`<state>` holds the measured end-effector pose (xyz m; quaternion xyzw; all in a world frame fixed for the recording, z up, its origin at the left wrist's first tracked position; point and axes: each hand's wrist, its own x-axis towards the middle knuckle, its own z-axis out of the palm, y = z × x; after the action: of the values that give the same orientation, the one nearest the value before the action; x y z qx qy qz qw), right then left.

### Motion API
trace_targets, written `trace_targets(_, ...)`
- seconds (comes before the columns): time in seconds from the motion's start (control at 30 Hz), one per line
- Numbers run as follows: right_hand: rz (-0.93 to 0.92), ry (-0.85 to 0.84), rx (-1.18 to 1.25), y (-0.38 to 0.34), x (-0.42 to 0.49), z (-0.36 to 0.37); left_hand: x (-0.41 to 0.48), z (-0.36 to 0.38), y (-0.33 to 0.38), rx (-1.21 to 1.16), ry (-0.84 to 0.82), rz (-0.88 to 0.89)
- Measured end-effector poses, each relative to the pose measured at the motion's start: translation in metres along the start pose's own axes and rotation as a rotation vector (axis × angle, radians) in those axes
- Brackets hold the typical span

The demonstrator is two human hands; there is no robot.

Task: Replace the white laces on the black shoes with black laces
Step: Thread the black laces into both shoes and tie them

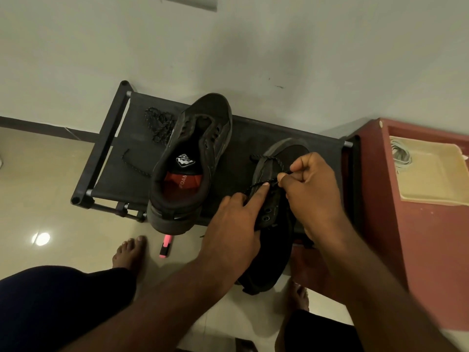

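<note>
On the black rack [253,133], right hand [312,189] fingers [283,177] pinch the black lace [266,158], the left hand [236,224] grips the shoe [291,149], and empty holes [266,217] lie at 6 o'clock.

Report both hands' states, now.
Left hand: grips the shoe being laced, index finger pressing the black lace.
Right hand: pinches that black lace.

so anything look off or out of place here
A pink marker lies on the floor below the front edge of the rack, and the unlaced shoe sits with its heel hanging over that edge and might tip off. A spare lace lies tangled at the rack's back left.
</note>
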<state>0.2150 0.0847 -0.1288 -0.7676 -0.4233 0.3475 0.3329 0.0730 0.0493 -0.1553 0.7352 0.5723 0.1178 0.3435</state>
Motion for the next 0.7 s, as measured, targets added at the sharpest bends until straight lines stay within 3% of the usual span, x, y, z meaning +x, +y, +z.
trace_targets(0.17, 0.101, -0.172, 0.044, -0.009, 0.002, -0.011, -0.001, 0.001, -0.001, 0.018, 0.014, 0.017)
trace_targets(0.4, 0.214, -0.239, 0.137, -0.013, 0.004, -0.017, -0.002, -0.001, 0.003, 0.018, 0.016, 0.015)
trace_targets(0.7, -0.136, -0.053, -0.228, -0.004, -0.005, 0.006, 0.007, -0.002, 0.005, -0.038, 0.040, -0.012)
